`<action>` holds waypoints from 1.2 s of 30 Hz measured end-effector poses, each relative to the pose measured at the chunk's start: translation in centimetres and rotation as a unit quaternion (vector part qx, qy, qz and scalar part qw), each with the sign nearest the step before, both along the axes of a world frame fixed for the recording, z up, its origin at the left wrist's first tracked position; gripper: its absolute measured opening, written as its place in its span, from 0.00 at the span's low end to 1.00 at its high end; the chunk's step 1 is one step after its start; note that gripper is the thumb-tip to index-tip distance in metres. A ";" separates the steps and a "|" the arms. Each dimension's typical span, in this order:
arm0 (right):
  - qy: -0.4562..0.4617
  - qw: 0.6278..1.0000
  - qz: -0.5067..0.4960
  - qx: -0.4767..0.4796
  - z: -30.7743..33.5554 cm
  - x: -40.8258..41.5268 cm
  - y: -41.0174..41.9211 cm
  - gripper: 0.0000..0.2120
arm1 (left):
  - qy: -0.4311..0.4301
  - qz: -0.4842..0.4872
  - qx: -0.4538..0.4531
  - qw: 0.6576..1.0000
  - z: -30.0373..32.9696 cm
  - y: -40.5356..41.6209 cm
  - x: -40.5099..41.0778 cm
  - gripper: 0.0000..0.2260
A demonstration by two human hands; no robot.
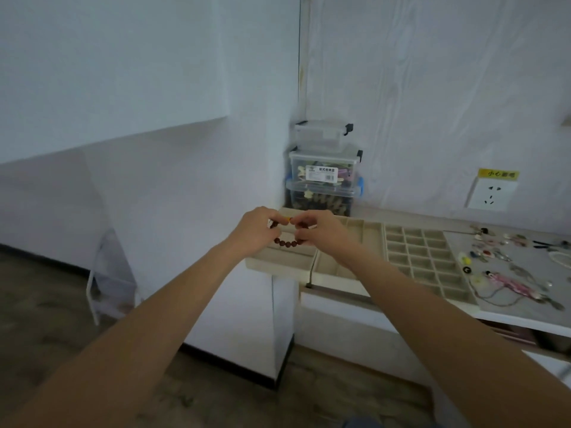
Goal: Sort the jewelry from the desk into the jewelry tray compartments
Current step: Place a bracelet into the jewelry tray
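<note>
Beaded bracelet (285,242) held over jewelry tray (279,263), at surface's left edge.
Left hand (251,231) and right hand (321,231) pinching its top; light, limp on elastic, beads slippery; best gripped by the cord between beads.

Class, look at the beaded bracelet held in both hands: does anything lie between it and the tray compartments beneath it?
Nothing visible does. The left hand and right hand pinch the brown beaded bracelet directly above the left jewelry tray, whose long compartments under it look bare.
</note>
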State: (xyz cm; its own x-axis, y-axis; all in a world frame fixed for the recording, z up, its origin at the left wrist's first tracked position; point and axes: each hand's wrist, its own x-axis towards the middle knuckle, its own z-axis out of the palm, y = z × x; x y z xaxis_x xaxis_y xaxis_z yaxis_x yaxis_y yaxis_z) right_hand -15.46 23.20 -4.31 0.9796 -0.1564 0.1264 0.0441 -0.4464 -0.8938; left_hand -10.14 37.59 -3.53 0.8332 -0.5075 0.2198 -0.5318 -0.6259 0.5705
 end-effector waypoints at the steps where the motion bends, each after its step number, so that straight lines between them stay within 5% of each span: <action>1: 0.007 1.000 0.000 -0.010 -0.3 0.4 0.3 0.14 | 0.002 0.005 0.007 1.000 -0.4 0.1 0.4 0.14; 14: 0.076 0.944 0.029 -0.321 -2.8 3.2 1.1 0.14 | 0.037 -0.011 0.189 0.981 -3.6 0.3 3.4 0.14; 23: 0.104 0.938 0.036 -0.329 -2.3 4.1 0.0 0.12 | -0.057 0.003 0.279 0.959 -3.7 0.8 4.3 0.18; 30: 0.143 0.923 0.066 -0.353 -2.3 4.6 0.8 0.12 | -0.036 -0.051 0.316 0.947 -3.5 1.3 4.1 0.24; 36: 0.057 0.926 -0.020 -0.373 -2.9 5.2 -0.8 0.15 | -0.027 -0.062 0.311 0.948 -3.4 1.2 4.4 0.23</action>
State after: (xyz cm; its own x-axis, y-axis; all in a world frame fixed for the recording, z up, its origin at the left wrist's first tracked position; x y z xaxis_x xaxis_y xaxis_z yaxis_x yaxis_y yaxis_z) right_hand -10.26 22.44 -7.18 0.9886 -0.1033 0.1095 -0.0613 -0.9407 -0.3337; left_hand -5.78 38.81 -6.97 0.7543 -0.6468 -0.1126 -0.6417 -0.7626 0.0815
